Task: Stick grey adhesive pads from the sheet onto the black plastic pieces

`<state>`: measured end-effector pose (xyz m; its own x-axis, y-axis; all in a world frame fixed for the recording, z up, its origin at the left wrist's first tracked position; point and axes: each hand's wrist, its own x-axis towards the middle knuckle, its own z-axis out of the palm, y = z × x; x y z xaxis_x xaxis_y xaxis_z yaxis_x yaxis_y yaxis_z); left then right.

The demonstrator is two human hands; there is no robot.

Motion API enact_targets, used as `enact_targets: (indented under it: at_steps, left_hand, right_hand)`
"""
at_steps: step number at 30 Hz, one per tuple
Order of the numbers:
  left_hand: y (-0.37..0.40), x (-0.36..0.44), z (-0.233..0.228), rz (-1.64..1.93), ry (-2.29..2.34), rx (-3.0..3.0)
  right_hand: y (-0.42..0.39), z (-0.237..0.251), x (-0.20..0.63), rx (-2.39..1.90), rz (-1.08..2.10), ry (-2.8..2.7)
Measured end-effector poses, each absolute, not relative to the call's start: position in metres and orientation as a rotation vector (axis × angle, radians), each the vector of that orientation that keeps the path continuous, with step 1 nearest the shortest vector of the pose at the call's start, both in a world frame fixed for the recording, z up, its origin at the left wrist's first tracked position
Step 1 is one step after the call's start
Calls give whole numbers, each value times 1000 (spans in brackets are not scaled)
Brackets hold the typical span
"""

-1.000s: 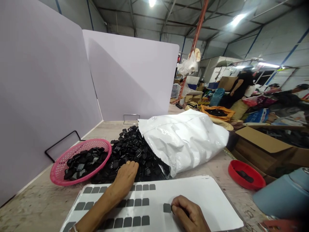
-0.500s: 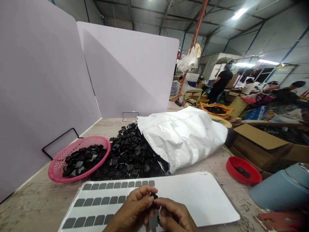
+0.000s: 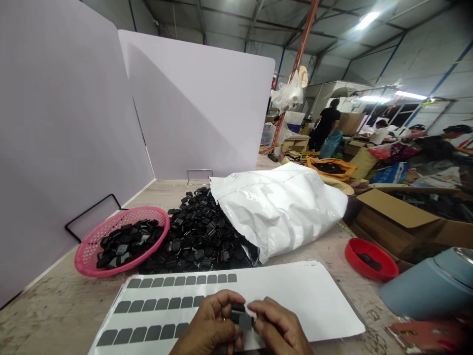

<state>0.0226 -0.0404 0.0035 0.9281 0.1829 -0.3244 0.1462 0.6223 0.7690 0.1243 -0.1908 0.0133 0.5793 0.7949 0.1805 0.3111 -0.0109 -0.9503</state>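
Black plastic sits pinched between our two hands: a small black clip (image 3: pixel 238 311) held just above the near edge of the white sticker sheet (image 3: pixel 295 301). Our left hand (image 3: pixel 210 328) is curled nearly closed, thumb and forefinger clamped on the clip's left side, a ring showing on one finger. Our right hand (image 3: pixel 277 328) is likewise mostly closed, its fingertips pressing a grey rectangular sticker (image 3: pixel 244 322) against the clip's lower face.

Under and to the left of our hands, the sheet carries three rows of matching grey stickers (image 3: pixel 181 281); its right part is bare backing. Just beyond the sheet lies a heap of black clips (image 3: pixel 199 236), spilling from the mouth of a white plastic bag (image 3: pixel 281 207) that lies farther off to the right. A faint pen mark sits near the bag's top edge, too small for us to read. Left of the heap, touching it, is a pink mesh basket (image 3: pixel 88 251) partly filled with more clips.

To the right of our hands a red lid (image 3: pixel 371 259) rests on the table (image 3: pixel 55 305), and nearer us a pale blue container (image 3: pixel 428 291). White partition panels (image 3: pixel 199 108) stand beyond and to the left. Other people are at work far off on the right, well apart from us.
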Motion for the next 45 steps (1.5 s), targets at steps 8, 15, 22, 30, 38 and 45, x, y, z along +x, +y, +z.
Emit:
enact_targets:
  at_steps: [8,15,22,30,38,45]
  left_hand:
    - [-42,26,24,-21,414,887]
    - [-42,28,24,-31,428,891]
    - [-41,26,18,0,415,906]
    - [-41,24,2,18,383,922]
    - [-16,12,14,146,504,1357]
    - [-4,11,19,245,211,2186]
  right_hand:
    - [-180,-2,121,-1724,11,-1178]
    - [-179,-4,120,-1797,-100,-1279]
    - [-181,-1,122,-1866,-116,-1383]
    - [-180,-2,124,-1866,-128,-1493]
    - [-178,-5,128,-2084,-212,-1574]
    - [-165,21,148,-2463,-168,-1331]
